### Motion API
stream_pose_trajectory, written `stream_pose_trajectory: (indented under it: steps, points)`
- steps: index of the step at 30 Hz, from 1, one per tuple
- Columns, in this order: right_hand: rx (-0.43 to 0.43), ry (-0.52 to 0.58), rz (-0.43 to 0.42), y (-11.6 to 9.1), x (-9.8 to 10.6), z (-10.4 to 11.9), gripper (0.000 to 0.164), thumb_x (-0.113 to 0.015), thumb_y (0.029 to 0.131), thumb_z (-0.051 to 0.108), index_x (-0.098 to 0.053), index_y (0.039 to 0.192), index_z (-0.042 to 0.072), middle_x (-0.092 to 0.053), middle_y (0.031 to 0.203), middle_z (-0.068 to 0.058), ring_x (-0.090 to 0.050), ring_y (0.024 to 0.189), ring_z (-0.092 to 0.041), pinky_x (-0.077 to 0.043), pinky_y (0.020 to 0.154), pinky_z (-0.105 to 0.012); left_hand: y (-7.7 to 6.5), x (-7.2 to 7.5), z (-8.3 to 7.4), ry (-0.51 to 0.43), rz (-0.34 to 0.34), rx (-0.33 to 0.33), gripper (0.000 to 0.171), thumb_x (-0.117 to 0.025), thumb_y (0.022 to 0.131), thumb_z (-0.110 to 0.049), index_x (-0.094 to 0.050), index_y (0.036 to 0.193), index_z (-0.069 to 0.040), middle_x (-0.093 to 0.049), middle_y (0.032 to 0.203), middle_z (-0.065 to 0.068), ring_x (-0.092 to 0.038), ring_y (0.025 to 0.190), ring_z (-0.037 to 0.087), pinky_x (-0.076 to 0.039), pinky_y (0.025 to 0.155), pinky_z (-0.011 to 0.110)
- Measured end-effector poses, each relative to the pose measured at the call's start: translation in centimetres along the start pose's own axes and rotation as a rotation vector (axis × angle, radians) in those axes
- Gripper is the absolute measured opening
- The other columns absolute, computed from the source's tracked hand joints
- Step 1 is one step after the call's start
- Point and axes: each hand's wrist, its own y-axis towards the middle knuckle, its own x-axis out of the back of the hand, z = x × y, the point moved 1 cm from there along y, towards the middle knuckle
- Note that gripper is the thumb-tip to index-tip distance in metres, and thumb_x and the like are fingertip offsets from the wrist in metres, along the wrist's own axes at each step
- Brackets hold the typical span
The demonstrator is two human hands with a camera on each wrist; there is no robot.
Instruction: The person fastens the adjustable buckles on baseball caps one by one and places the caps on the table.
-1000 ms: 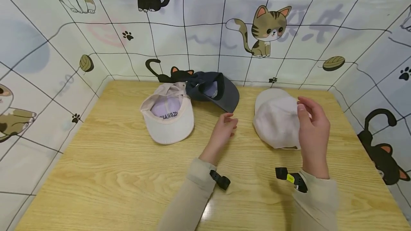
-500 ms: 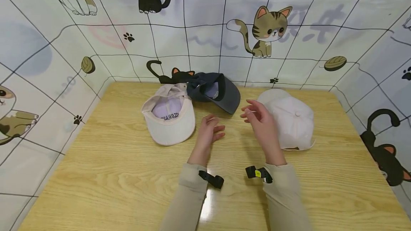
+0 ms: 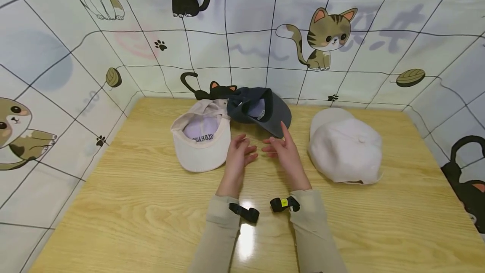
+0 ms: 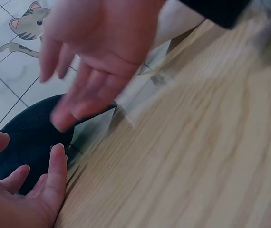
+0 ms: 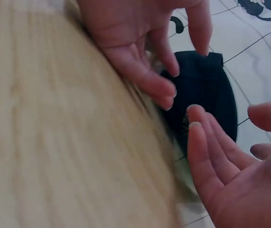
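Note:
My left hand (image 3: pixel 236 159) hovers with relaxed fingers beside the brim of an upturned pale pink cap (image 3: pixel 202 136), whose lilac lining shows dark lettering. Facing it across a small gap, my right hand (image 3: pixel 285 155) has its index finger extended near the brim of a dark navy cap (image 3: pixel 259 111). Neither hand holds anything. The navy cap lies on its side at the back, against the pink one, its opening turned forward. Further right, a whitish cap (image 3: pixel 346 148) sits crown up with its brim towards the back. Both wrist views show the two hands before the navy cap (image 4: pixel 31 133).
All the caps lie on a light wooden table (image 3: pixel 151 218). A white cloth wall (image 3: pixel 246 45) with grid lines and cartoon cats closes off the back and both sides. Each wrist carries a black strap (image 3: pixel 244 213).
My right hand has left the whitish cap and swung left to the middle. The left hand has drawn slightly left and back, away from the navy cap's brim. The caps stay in place.

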Motion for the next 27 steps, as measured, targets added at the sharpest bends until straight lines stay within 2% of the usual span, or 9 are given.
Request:
stream_pose_trajectory:
  steps: [4, 8, 13, 19, 22, 27]
  points:
    - [-0.059, 0.053, 0.048, 0.5, 0.1, -1.3, 0.069, -0.049, 0.093, 0.021, -0.002, 0.143, 0.028, -0.048, 0.122, -0.022, -0.055, 0.101, -0.036, -0.048, 0.078, -0.041, -0.1, 0.6, -0.1, -0.036, 0.010, 0.015, 0.039, -0.048, 0.091, -0.019, -0.039, 0.128, -0.006, -0.039, 0.126, 0.018, -0.051, 0.105, 0.037, -0.047, 0.081, 0.042]
    - [-0.097, 0.112, 0.044, 0.8, 0.1, -1.8, 0.071, -0.051, 0.092, 0.024, -0.002, 0.144, 0.025, -0.036, 0.133, -0.019, -0.049, 0.111, -0.030, -0.046, 0.082, -0.039, -0.1, 1.2, -0.1, -0.093, 0.035, 0.041, 0.039, -0.048, 0.092, -0.019, -0.039, 0.127, -0.006, -0.039, 0.126, 0.019, -0.051, 0.106, 0.036, -0.045, 0.084, 0.042]
    - [-0.112, 0.157, 0.021, 0.7, 0.0, -1.6, 0.067, -0.049, 0.093, 0.022, -0.006, 0.144, 0.013, -0.028, 0.139, -0.019, -0.039, 0.121, -0.024, -0.043, 0.087, -0.041, 0.1, 1.7, -0.4, -0.122, 0.048, 0.030, 0.043, -0.049, 0.092, -0.020, -0.036, 0.131, -0.006, -0.038, 0.128, 0.021, -0.050, 0.107, 0.037, -0.043, 0.087, 0.044]
    - [-0.077, 0.069, -0.132, 0.2, 0.6, -1.4, 0.052, -0.049, 0.093, 0.026, -0.031, 0.137, 0.008, -0.045, 0.126, -0.019, -0.048, 0.112, -0.027, -0.046, 0.083, -0.040, 0.2, 2.3, -0.7, -0.167, 0.039, 0.022, 0.049, -0.049, 0.092, -0.020, -0.030, 0.135, -0.007, -0.036, 0.132, 0.018, -0.048, 0.110, 0.037, -0.040, 0.090, 0.045]
    - [-0.031, 0.077, -0.224, 0.0, 0.8, -1.5, 0.048, -0.049, 0.092, 0.031, -0.041, 0.131, 0.004, -0.051, 0.121, -0.019, -0.052, 0.108, -0.028, -0.046, 0.083, -0.040, 0.3, 2.6, -0.7, -0.201, 0.031, 0.031, 0.049, -0.049, 0.092, -0.021, -0.031, 0.135, -0.009, -0.037, 0.133, 0.018, -0.048, 0.111, 0.037, -0.039, 0.091, 0.045]
    - [0.036, 0.124, -0.320, -0.3, 1.1, -1.1, 0.049, -0.049, 0.090, 0.039, -0.051, 0.118, 0.000, -0.057, 0.113, -0.021, -0.055, 0.104, -0.030, -0.047, 0.081, -0.041, 0.5, 2.8, -1.1, -0.218, 0.050, 0.041, 0.050, -0.049, 0.092, -0.023, -0.029, 0.137, -0.011, -0.036, 0.134, 0.018, -0.047, 0.112, 0.036, -0.038, 0.092, 0.046]
